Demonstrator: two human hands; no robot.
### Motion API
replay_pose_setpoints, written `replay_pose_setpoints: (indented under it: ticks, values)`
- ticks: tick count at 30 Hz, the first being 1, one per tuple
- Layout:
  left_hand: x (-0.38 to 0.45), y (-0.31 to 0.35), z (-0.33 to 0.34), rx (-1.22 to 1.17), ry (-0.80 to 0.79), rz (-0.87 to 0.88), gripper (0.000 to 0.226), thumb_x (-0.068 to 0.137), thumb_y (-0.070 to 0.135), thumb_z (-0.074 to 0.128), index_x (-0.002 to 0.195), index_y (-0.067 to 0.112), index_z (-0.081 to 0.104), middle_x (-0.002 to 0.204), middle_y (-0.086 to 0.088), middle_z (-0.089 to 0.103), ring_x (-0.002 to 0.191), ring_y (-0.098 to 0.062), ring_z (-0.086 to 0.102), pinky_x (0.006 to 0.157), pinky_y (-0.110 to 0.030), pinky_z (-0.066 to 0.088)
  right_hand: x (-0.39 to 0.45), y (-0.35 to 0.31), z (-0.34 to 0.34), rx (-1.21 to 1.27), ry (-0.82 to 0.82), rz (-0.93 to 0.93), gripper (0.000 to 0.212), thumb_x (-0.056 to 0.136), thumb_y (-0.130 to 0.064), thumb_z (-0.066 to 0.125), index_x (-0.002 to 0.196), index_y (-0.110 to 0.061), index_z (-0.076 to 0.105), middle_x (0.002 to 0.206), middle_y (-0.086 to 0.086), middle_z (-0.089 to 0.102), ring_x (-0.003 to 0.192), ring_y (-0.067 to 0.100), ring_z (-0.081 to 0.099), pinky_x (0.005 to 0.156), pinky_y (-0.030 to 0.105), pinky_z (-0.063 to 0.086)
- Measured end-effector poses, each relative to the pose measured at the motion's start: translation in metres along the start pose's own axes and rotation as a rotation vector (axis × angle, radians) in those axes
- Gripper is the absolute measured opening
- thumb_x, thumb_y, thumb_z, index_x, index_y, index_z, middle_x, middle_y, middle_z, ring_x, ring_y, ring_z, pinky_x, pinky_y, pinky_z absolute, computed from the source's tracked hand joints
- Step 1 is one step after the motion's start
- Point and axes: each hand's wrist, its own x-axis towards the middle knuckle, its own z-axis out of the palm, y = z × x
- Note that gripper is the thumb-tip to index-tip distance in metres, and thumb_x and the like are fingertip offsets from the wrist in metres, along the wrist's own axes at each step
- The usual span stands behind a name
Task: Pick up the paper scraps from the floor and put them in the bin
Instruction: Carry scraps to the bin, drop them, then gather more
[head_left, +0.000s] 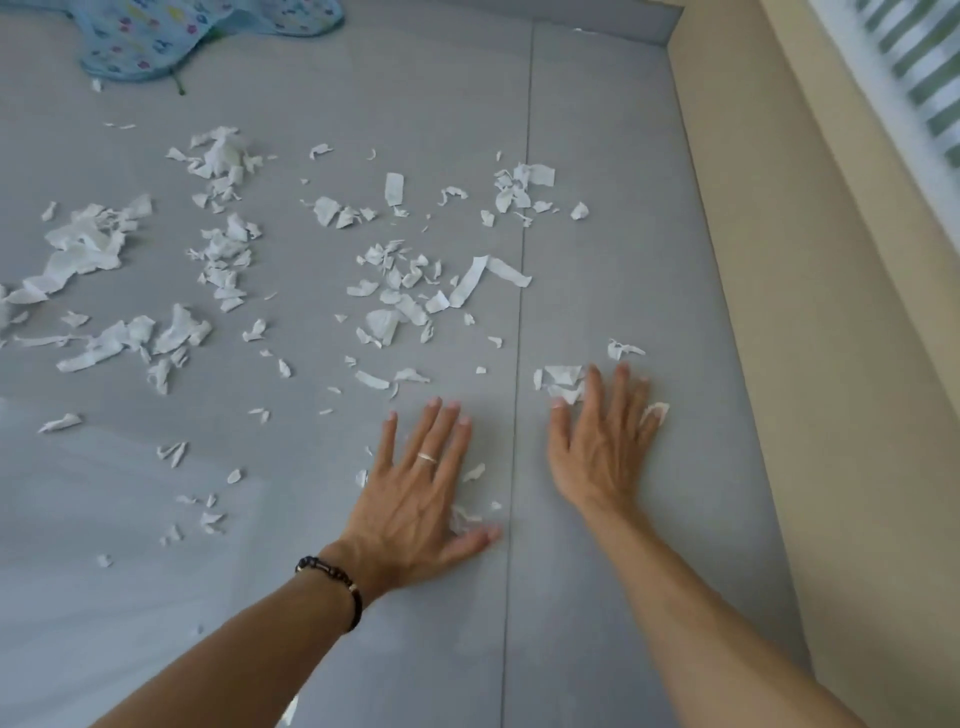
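Both our forearms reach in from the bottom edge, bare, palms down on the grey floor mat (623, 208). Our left hand (415, 499) lies flat with fingers straight and spread, thumb out toward the seam (511, 467) that runs between the mat panels; a ring (427, 457) sits on one finger and a dark beaded bracelet (337, 587) circles the wrist. It grips nothing, though small paper scraps (395, 296) lie touching it by the thumb. Our right hand (602, 452) lies just across the seam, also flat and spread, holding nothing; torn bits lie against its fingertips (592, 371) and beside its little finger. Most scraps lie scattered ahead and to the left, well apart from both hands. Beige wall (805, 260) borders the mat on the right. Blue patterned cloth (197, 36) lies at the far top left. No bin shows in view.
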Motion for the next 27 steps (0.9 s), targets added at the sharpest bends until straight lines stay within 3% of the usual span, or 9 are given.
replay_pose_setpoints:
  ticks: [1, 3, 7, 10, 12, 14, 19, 23, 27]
  values:
    - [0.002, 0.008, 0.005, 0.024, -0.045, 0.077, 0.104, 0.079, 0.076, 0.039, 0.147, 0.0, 0.024, 0.155, -0.019, 0.023, 0.145, -0.033, 0.015, 0.111, -0.06, 0.011, 0.016, 0.013, -0.002, -0.009, -0.044, 0.093, 0.071, 0.087, -0.054, 0.022, 0.145, -0.014, 0.034, 0.156, 0.021, 0.02, 0.143, 0.044, 0.012, 0.113, 0.063, 0.008]
    - [0.016, 0.017, 0.015, 0.075, -0.08, 0.058, 0.102, 0.079, 0.076, 0.039, 0.147, 0.001, 0.025, 0.154, -0.019, 0.025, 0.144, -0.033, 0.017, 0.11, -0.059, 0.014, 0.038, 0.024, -0.002, -0.052, -0.116, 0.141, 0.076, 0.085, -0.058, 0.021, 0.149, -0.017, 0.026, 0.157, 0.022, 0.013, 0.143, 0.045, 0.007, 0.114, 0.061, 0.004]
    - [0.053, -0.006, 0.019, 0.105, -0.044, -0.279, 0.076, 0.09, 0.054, 0.032, 0.143, 0.0, 0.028, 0.151, -0.021, 0.031, 0.141, -0.035, 0.025, 0.111, -0.06, 0.017, 0.041, -0.02, 0.01, 0.023, -0.197, -0.249, 0.077, 0.086, -0.058, 0.019, 0.147, -0.013, 0.03, 0.157, 0.02, 0.018, 0.146, 0.035, 0.009, 0.118, 0.051, 0.004]
    - [0.068, -0.048, 0.009, 0.14, -0.027, -0.385, 0.072, 0.091, 0.049, 0.031, 0.143, 0.0, 0.031, 0.151, -0.022, 0.03, 0.142, -0.036, 0.021, 0.111, -0.063, 0.018, 0.043, -0.049, 0.016, 0.149, -0.154, -0.502, 0.069, 0.089, -0.052, 0.029, 0.144, -0.012, 0.035, 0.156, 0.015, 0.023, 0.146, 0.03, 0.013, 0.118, 0.049, 0.011]
    - [0.073, -0.077, -0.001, 0.167, -0.027, -0.423, 0.074, 0.09, 0.052, 0.032, 0.145, 0.003, 0.029, 0.153, -0.021, 0.027, 0.143, -0.038, 0.017, 0.11, -0.065, 0.016, 0.065, -0.059, 0.021, 0.163, -0.087, -0.359, 0.071, 0.089, -0.055, 0.028, 0.146, -0.014, 0.03, 0.158, 0.015, 0.016, 0.147, 0.031, 0.008, 0.118, 0.049, 0.007]
    - [0.073, -0.103, -0.009, 0.198, -0.053, -0.463, 0.078, 0.089, 0.058, 0.03, 0.147, 0.007, 0.024, 0.155, -0.02, 0.021, 0.144, -0.041, 0.01, 0.109, -0.066, 0.012, 0.082, -0.071, 0.025, 0.082, -0.131, -0.181, 0.076, 0.088, -0.06, 0.023, 0.149, -0.015, 0.021, 0.159, 0.018, 0.009, 0.146, 0.034, 0.003, 0.118, 0.051, 0.003]
    - [0.064, -0.149, -0.032, 0.199, -0.085, -0.478, 0.085, 0.085, 0.07, 0.013, 0.151, 0.016, 0.013, 0.159, -0.014, 0.007, 0.146, -0.036, -0.004, 0.112, -0.064, 0.006, 0.075, -0.125, 0.035, 0.184, -0.264, -0.436, 0.079, 0.088, -0.065, 0.021, 0.152, -0.021, 0.01, 0.161, 0.009, -0.002, 0.147, 0.023, -0.006, 0.119, 0.045, -0.002]
    - [0.063, -0.2, -0.055, 0.167, -0.072, -0.526, 0.088, 0.08, 0.078, 0.011, 0.152, 0.027, 0.005, 0.16, -0.013, -0.002, 0.145, -0.037, -0.01, 0.11, -0.066, 0.005, 0.105, -0.157, 0.035, 0.244, -0.308, -0.247, 0.075, 0.088, -0.069, 0.033, 0.151, -0.035, 0.009, 0.161, 0.008, -0.007, 0.147, 0.028, -0.01, 0.116, 0.054, -0.004]
    - [0.068, -0.245, -0.062, 0.077, -0.09, -0.565, 0.088, 0.076, 0.083, 0.013, 0.15, 0.038, 0.0, 0.16, -0.005, -0.008, 0.144, -0.038, -0.011, 0.109, -0.068, 0.003, 0.107, -0.191, 0.039, 0.137, -0.404, -0.402, 0.079, 0.083, -0.076, 0.031, 0.149, -0.037, 0.012, 0.161, 0.007, 0.003, 0.147, 0.025, -0.005, 0.115, 0.055, -0.007]
